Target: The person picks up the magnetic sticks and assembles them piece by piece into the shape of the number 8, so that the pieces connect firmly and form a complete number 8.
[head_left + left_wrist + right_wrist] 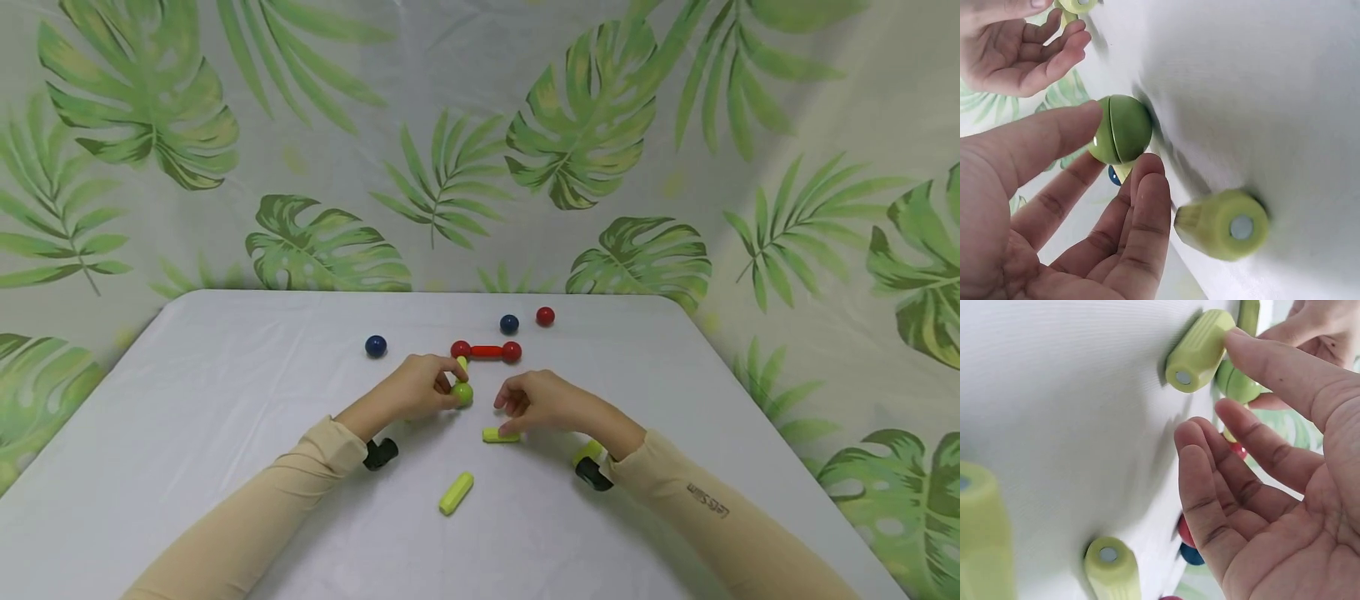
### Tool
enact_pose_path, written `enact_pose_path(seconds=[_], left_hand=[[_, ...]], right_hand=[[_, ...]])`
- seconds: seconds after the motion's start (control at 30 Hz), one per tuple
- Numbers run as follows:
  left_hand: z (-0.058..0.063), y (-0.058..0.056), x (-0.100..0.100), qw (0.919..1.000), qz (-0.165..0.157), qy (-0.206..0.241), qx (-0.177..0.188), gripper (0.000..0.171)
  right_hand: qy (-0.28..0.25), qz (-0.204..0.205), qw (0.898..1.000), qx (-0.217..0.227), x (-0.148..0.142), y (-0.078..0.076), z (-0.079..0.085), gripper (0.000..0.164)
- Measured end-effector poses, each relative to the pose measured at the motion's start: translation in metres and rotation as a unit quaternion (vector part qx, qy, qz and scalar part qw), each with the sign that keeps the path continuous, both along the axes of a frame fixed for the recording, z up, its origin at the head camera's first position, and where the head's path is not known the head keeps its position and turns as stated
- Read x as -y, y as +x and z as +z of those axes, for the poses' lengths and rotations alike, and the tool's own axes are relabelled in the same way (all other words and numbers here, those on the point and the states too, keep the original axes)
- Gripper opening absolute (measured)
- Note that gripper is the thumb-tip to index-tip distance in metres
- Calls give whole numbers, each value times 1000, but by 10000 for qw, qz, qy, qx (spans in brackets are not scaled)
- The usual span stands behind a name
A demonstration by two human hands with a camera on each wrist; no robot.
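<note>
Between thumb and index finger, my left hand (420, 386) pinches a green ball (462, 394). A yellow-green stick (462, 363) runs from that ball toward a red ball (460, 348). This red ball sits at one end of a red stick (486, 352), with another red ball (512, 352) at its other end. My right hand (551, 400) has its thumb on a ridged yellow-green stick (492, 435) lying on the table; its other fingers are loosely bent and stay off the stick. In the right wrist view, that stick (1200, 353) shows a grey metal disc in its end.
Loose balls lie farther back: a blue one (376, 346) at left, another blue one (509, 323) and a red one (545, 316). One yellow-green stick (456, 493) lies in front, another (588, 451) beside the right wrist. A leaf-patterned cloth (450, 250) hangs behind the white table (262, 350).
</note>
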State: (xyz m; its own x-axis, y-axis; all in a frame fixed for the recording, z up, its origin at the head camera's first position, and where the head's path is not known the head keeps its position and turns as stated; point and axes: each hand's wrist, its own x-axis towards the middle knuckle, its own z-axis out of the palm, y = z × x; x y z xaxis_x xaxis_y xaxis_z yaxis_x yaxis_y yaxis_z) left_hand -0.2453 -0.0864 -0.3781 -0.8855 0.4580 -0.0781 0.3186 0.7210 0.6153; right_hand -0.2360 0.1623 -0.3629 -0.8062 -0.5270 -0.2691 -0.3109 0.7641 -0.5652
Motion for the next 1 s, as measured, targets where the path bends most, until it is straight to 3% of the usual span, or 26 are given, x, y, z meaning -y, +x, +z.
enact_pose_path(seconds=[0.3, 1.0], left_hand=[[-1, 5, -6, 9998, 171, -19, -67, 29], [2, 7, -11, 9995, 83, -140, -286, 27]], right_hand=[[32, 62, 9999, 83, -7, 5, -4, 31], [-20, 352, 9994, 45, -12, 6, -9, 14]])
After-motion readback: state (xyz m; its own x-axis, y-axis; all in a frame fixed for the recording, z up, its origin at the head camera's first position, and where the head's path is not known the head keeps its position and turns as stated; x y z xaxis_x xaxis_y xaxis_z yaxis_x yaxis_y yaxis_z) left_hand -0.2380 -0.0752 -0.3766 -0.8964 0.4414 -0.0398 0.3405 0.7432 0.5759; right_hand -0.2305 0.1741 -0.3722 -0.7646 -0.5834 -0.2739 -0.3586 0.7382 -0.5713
